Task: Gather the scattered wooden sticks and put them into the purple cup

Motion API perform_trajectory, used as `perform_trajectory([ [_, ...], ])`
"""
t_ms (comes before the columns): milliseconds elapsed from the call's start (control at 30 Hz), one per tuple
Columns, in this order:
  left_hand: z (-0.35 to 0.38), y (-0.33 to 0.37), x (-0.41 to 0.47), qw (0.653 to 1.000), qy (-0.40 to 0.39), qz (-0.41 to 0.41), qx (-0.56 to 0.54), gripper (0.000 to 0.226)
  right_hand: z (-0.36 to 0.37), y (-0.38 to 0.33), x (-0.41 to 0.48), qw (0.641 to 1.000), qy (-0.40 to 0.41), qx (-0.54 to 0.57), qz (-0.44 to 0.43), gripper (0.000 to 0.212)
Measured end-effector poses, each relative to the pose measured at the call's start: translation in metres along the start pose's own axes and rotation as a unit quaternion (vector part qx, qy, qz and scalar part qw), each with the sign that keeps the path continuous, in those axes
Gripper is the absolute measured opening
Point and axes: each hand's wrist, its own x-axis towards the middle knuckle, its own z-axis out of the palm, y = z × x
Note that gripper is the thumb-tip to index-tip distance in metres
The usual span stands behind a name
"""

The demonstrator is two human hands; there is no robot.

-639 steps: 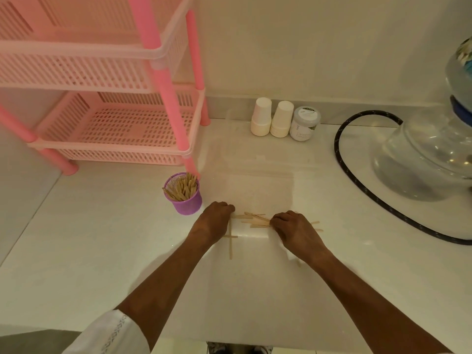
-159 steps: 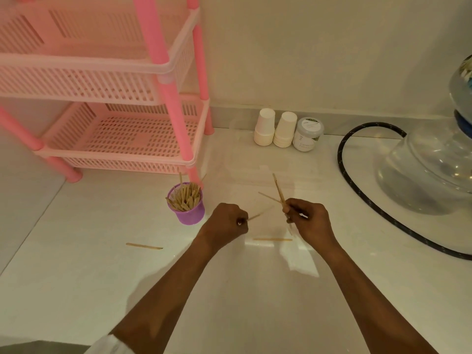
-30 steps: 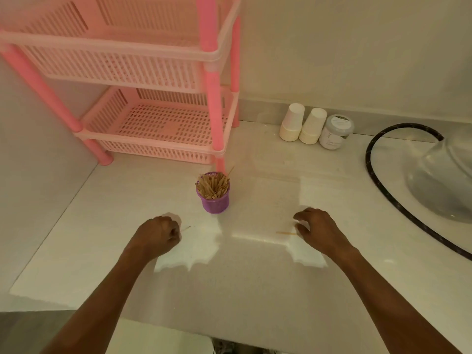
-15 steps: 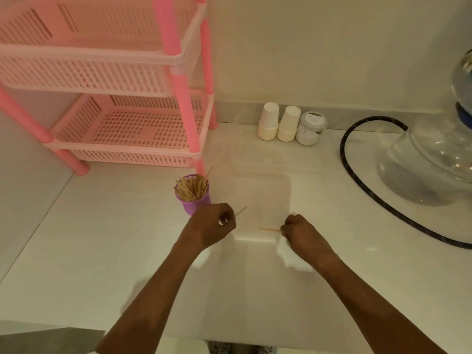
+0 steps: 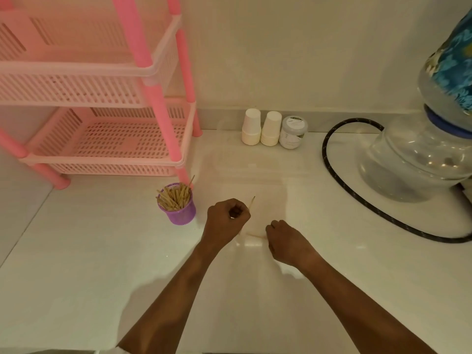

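Note:
The purple cup (image 5: pixel 180 210) stands on the white counter, packed with several wooden sticks (image 5: pixel 174 198). My left hand (image 5: pixel 227 218) is just right of the cup, fingers curled round a wooden stick (image 5: pixel 251 202) whose tip pokes up from the fist. One more stick (image 5: pixel 255 235) lies flat on the counter between my hands. My right hand (image 5: pixel 286 242) has its curled fingertips at that stick's right end; whether it pinches the stick is hidden.
A pink plastic rack (image 5: pixel 107 129) stands behind the cup, one leg right at it. Two stacks of paper cups (image 5: pixel 260 127) and a small jar (image 5: pixel 293 132) line the back wall. A black hose (image 5: pixel 357 190) and a large water bottle (image 5: pixel 421 154) fill the right.
My left hand with its stick has moved right, away from the cup and closer to my right hand. The right hand stays at the lying stick.

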Motion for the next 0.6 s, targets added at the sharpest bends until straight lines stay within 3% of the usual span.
perform_trajectory([
  [100, -0.002, 0.003, 0.001, 0.999, 0.008, -0.014, -0.047, 0.003, -0.003, -0.004, 0.005, 0.979, 0.037, 0.186, 0.071, 0.011],
  [167, -0.006, 0.007, 0.001, 0.997, 0.025, -0.008, -0.077, 0.005, -0.015, -0.011, 0.009, 0.927, 0.094, 0.343, 0.116, 0.015],
  [267, -0.016, 0.019, 0.002, 0.992, 0.069, 0.021, -0.108, 0.008, -0.051, -0.032, 0.019, 0.847, 0.168, 0.492, 0.115, 0.015],
  [367, -0.029, 0.03, 0.005, 0.985, 0.105, 0.066, -0.117, 0.007, -0.085, -0.053, 0.037, 0.798, 0.208, 0.56, 0.077, 0.011],
  [600, -0.076, 0.038, 0.014, 0.972, 0.193, 0.118, -0.062, 0.003, -0.125, -0.087, 0.076, 0.795, 0.254, 0.55, -0.027, 0.002],
])
